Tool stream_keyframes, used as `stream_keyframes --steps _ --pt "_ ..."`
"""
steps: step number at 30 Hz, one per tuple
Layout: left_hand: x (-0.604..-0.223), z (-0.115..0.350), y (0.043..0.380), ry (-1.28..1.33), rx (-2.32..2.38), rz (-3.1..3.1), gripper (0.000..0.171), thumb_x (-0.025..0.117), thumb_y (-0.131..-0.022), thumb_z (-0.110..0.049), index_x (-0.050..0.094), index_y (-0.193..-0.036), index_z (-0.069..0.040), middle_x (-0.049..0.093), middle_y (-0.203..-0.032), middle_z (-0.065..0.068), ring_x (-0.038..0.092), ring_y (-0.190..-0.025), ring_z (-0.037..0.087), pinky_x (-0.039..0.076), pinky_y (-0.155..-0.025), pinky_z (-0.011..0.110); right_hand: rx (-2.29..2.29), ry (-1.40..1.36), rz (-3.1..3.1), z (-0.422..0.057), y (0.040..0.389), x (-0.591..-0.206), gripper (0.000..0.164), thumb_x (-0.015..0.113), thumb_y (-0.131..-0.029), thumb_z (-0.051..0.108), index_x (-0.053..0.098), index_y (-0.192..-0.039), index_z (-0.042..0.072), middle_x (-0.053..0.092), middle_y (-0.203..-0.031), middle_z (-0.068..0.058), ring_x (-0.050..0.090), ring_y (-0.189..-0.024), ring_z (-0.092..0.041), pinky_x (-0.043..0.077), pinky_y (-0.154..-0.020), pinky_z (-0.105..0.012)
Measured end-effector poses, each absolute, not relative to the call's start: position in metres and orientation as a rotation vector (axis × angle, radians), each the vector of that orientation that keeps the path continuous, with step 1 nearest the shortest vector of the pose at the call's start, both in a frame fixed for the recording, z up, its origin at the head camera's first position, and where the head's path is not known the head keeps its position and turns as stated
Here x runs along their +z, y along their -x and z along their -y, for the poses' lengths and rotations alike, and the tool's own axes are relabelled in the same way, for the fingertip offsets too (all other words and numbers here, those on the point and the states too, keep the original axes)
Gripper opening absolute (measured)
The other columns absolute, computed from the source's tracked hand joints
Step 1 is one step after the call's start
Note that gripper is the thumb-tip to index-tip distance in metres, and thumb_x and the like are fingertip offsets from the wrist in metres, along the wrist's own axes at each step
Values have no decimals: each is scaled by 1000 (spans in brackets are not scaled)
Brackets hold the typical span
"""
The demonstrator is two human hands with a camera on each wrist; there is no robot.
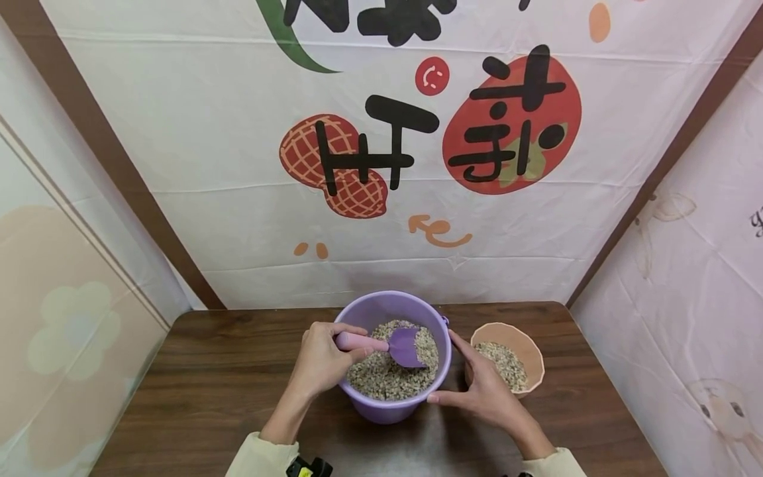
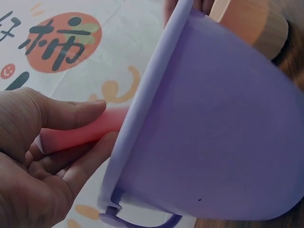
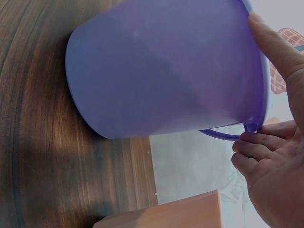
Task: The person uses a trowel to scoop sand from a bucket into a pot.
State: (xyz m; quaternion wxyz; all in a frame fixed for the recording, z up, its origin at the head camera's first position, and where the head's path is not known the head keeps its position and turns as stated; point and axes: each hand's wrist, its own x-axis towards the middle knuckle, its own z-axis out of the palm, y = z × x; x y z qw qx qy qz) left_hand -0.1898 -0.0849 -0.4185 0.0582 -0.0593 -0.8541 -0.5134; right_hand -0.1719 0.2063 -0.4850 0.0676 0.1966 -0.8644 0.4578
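A purple bucket [image 1: 381, 414] stands on the table, with grey-beige gravel-like grains [image 1: 381, 377] inside. My left hand [image 1: 324, 358] pinches the pink handle of a small shovel [image 1: 406, 347] between thumb and fingers, over the bucket's left rim. The shovel's purple blade lies at the grains, some of them on or around it. In the left wrist view, the pink handle [image 2: 85, 135] passes behind the rim. My right hand [image 1: 485, 391] rests spread against the bucket's right side, thumb [image 3: 273, 45] on the rim and fingers [image 3: 259, 149] near the bail's hinge.
Just right of my right hand is a peach faceted bowl [image 1: 530, 351] holding similar grains. The dark wooden table [image 1: 238, 371] meets a printed cloth wall [image 1: 238, 218] at its back edge, with cloth sides left and right.
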Motion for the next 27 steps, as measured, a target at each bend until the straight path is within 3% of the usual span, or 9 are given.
stream_keyframes --steps 11,13,16,19,22,27 --pt "-426 93 182 62 -1929 2443 25 88 -75 1 79 -98 1 76 -87 10 68 -83 17 55 -71 26 1368 -588 2613 -207 172 -484 114 96 -62 45 41 -154 6 61 -135 -7 56 -97 -23 48 -97 -41" --pt "-426 95 181 27 -2007 2403 26 86 -75 4 78 -100 3 76 -86 12 69 -80 18 56 -70 26 1366 -586 2619 -207 172 -484 114 96 -62 46 41 -154 7 63 -118 -5 52 -82 -21 50 -84 -39" --pt "-423 99 178 -8 -2101 2332 26 84 -77 6 76 -102 6 75 -90 16 68 -76 18 57 -66 28 1353 -580 2630 -206 172 -483 115 96 -62 46 41 -154 6 54 -95 0 44 -68 -17 46 -69 -32" --pt "-421 103 175 -24 -2161 2269 27 84 -77 7 75 -103 8 73 -95 20 67 -74 18 57 -65 29 1337 -577 2638 -206 172 -483 115 96 -61 46 41 -154 6 46 -82 0 41 -65 -13 43 -63 -28" --pt "-419 107 172 -14 -2166 2240 30 84 -76 8 75 -104 8 73 -97 21 67 -77 16 56 -66 26 1322 -579 2642 -206 171 -482 115 96 -61 47 42 -154 6 50 -83 -4 40 -66 -9 43 -64 -26" --pt "-417 113 169 23 -2142 2223 32 84 -77 7 74 -107 10 73 -100 21 67 -81 15 55 -67 24 1314 -582 2634 -205 172 -482 114 96 -62 48 42 -154 7 61 -107 -8 45 -74 -12 46 -75 -30"
